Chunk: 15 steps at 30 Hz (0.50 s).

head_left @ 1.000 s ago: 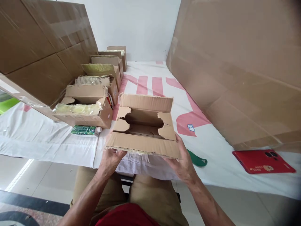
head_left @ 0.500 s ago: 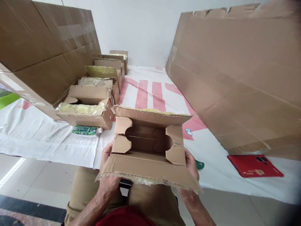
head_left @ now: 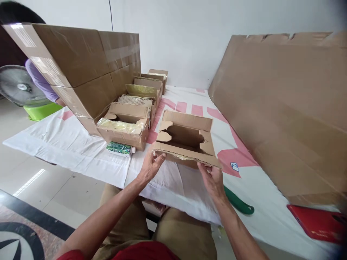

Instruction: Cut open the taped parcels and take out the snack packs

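At the far left, a grey electric fan [head_left: 18, 86] on a lime-green base is seen behind the corner of the white-covered counter [head_left: 67, 144]. A large taped brown cardboard carton [head_left: 81, 68] is laid on its side on the counter, and a row of small open brown cardboard boxes [head_left: 130, 119] is lined up along its foot, running away toward the wall. A small green printed packet [head_left: 119, 147] is laid flat just in front of the nearest box of that row.

Near the middle, an open brown corrugated cardboard box [head_left: 185, 139] with cut-out inner flaps is set on the counter's white cloth, close to its near edge. Its near flap is pinched at the left corner by the left hand [head_left: 149, 168], thumb above and fingers below. The right hand [head_left: 213, 178] is held at the same flap's right end, fingers loosely spread and touching the underside.

A green curved plastic piece [head_left: 238, 203] lies just right of that hand. Farther right, a big flat brown cardboard sheet [head_left: 284, 108] is propped up, with a red phone [head_left: 317, 222] lying at its foot.
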Each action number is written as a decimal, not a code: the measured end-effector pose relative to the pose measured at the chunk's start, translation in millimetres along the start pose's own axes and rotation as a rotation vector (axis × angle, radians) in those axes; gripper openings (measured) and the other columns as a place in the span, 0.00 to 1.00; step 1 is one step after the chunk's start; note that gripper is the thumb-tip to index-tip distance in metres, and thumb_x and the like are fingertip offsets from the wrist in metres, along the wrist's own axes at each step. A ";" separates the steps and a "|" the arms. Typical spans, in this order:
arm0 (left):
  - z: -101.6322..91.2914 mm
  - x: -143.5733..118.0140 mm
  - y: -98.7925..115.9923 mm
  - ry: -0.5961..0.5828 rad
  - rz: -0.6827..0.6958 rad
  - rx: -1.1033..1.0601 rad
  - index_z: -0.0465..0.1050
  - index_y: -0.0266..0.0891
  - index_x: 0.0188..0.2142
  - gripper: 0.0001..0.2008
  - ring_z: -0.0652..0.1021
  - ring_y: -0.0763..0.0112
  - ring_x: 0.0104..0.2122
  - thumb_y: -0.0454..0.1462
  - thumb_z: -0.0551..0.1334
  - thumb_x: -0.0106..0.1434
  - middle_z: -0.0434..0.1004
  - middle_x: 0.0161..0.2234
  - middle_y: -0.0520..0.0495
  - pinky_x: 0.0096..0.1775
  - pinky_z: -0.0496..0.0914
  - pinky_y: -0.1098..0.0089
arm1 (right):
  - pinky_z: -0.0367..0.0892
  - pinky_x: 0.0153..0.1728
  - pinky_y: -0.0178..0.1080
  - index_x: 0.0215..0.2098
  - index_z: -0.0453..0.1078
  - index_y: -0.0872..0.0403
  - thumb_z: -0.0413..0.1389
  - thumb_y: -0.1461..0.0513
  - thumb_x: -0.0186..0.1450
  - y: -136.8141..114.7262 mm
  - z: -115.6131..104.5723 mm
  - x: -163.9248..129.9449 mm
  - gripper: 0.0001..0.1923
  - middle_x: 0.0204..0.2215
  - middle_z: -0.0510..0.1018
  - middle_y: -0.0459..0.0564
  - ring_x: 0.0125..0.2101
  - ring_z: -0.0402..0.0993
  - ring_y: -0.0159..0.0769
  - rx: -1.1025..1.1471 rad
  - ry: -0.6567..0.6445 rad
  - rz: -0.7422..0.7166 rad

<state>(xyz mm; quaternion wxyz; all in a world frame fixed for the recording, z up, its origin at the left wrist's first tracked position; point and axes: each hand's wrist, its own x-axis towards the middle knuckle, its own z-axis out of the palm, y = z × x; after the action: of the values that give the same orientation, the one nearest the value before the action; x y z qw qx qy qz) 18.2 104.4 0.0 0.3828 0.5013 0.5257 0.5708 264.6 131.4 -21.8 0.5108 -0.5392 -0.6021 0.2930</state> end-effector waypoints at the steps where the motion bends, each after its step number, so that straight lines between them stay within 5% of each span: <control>1: -4.7 -4.0 -5.6 0.012 -0.013 0.012 0.70 0.39 0.57 0.32 0.74 0.45 0.61 0.56 0.66 0.61 0.73 0.60 0.31 0.55 0.73 0.50 | 0.75 0.48 0.51 0.48 0.75 0.55 0.62 0.40 0.63 4.8 -0.4 -4.0 0.30 0.46 0.83 0.60 0.42 0.80 0.48 -0.023 -0.006 0.030; 5: -43.0 -35.8 -16.1 0.100 0.005 0.162 0.68 0.41 0.61 0.30 0.74 0.48 0.61 0.48 0.67 0.62 0.73 0.62 0.34 0.57 0.72 0.48 | 0.75 0.49 0.50 0.53 0.74 0.54 0.62 0.40 0.64 17.4 -11.1 -27.6 0.31 0.50 0.83 0.60 0.45 0.80 0.48 -0.049 0.021 0.073; 9: -82.8 -57.0 -11.1 0.175 0.112 0.372 0.74 0.43 0.54 0.19 0.77 0.53 0.57 0.43 0.64 0.65 0.77 0.56 0.39 0.54 0.74 0.52 | 0.74 0.51 0.51 0.61 0.70 0.53 0.65 0.42 0.62 18.0 -17.5 -32.8 0.37 0.55 0.80 0.60 0.49 0.79 0.49 -0.021 0.024 0.132; 12: -83.3 -48.4 -7.7 0.149 0.168 0.416 0.74 0.43 0.54 0.19 0.77 0.54 0.57 0.42 0.64 0.65 0.77 0.56 0.39 0.53 0.74 0.53 | 0.74 0.54 0.52 0.68 0.63 0.51 0.68 0.42 0.60 12.5 -18.9 -19.1 0.44 0.58 0.78 0.61 0.52 0.79 0.50 0.015 -0.004 0.134; 15: -59.8 -24.0 -7.0 0.085 0.145 0.340 0.69 0.42 0.61 0.29 0.76 0.52 0.59 0.43 0.67 0.61 0.74 0.60 0.36 0.55 0.74 0.52 | 0.69 0.61 0.57 0.73 0.56 0.50 0.70 0.42 0.57 4.2 -23.9 1.1 0.54 0.69 0.66 0.65 0.66 0.67 0.55 0.022 -0.048 0.040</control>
<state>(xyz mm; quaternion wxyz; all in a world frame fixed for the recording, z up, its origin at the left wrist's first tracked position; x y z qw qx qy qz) -35.7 69.3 -7.6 0.2278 0.5708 0.5927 0.5206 288.4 128.7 -18.0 0.4963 -0.5383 -0.5999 0.3225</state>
